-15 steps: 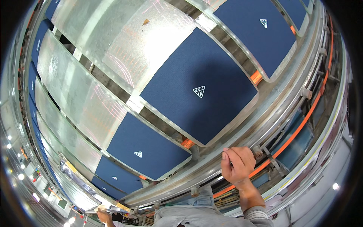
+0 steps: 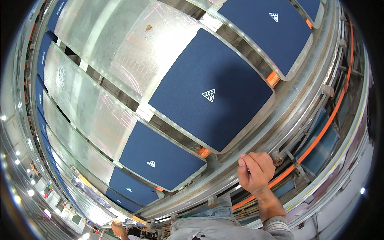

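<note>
My right hand [image 2: 256, 170] rests as a closed fist on the curved metal rail [image 2: 288, 120] of a conveyor, beside a small roller [image 2: 276, 158]. I see nothing inside the fist. Just above it lies a large dark blue fabric panel [image 2: 208, 68] with a small white triangle mark, flat on a shiny metal pallet. A second blue panel [image 2: 160, 154] lies to its lower left. A small hand [image 2: 118, 229] shows at the lower left edge, likely my left, and its fingers are too small to read.
More blue panels [image 2: 268, 32] and bare metal plates [image 2: 100, 120] line the conveyor on both sides. An orange strip [image 2: 320, 132] runs along the rail on the right. My grey shirt [image 2: 208, 230] fills the lower edge. Ceiling lights glint at the far left.
My right hand has stayed at the same spot on the rail, with the fingers curled a little tighter. The panels look unmoved.
</note>
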`<state>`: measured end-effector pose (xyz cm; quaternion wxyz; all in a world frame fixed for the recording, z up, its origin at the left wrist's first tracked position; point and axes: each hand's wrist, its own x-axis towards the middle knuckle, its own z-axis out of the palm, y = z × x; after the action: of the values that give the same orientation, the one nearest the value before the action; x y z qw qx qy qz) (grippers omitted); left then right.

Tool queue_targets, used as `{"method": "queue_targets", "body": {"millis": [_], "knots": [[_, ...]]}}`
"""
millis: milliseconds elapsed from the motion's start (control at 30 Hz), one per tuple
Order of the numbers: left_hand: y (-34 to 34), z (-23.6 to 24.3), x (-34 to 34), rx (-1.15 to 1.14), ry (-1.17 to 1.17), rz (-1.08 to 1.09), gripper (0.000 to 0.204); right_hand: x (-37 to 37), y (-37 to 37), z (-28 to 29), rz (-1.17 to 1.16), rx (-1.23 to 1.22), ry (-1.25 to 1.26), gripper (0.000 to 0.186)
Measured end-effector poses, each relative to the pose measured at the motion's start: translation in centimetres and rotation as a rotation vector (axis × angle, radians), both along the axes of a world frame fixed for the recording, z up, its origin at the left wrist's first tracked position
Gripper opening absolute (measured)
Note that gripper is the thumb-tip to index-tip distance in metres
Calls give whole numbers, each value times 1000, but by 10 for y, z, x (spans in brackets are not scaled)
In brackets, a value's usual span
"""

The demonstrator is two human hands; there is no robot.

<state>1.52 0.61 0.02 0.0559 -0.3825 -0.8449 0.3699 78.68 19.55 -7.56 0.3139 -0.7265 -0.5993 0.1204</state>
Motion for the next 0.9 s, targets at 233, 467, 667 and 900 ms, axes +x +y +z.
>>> {"method": "queue_targets", "body": {"millis": [233,467,667,900], "knots": [[7,9,4,33,-9,-9,26,4,0,1,-7,17,28,15],[-9,12,-5,17,65,-153,31,0,-7,14,-90,190,103,11],[-48,73,-62,9,-319,-192,32,-28,-40,30,-168,263,88,4],[-84,78,-191,125,-806,-444,27,-87,-98,73,-305,128,-25,12]]}}
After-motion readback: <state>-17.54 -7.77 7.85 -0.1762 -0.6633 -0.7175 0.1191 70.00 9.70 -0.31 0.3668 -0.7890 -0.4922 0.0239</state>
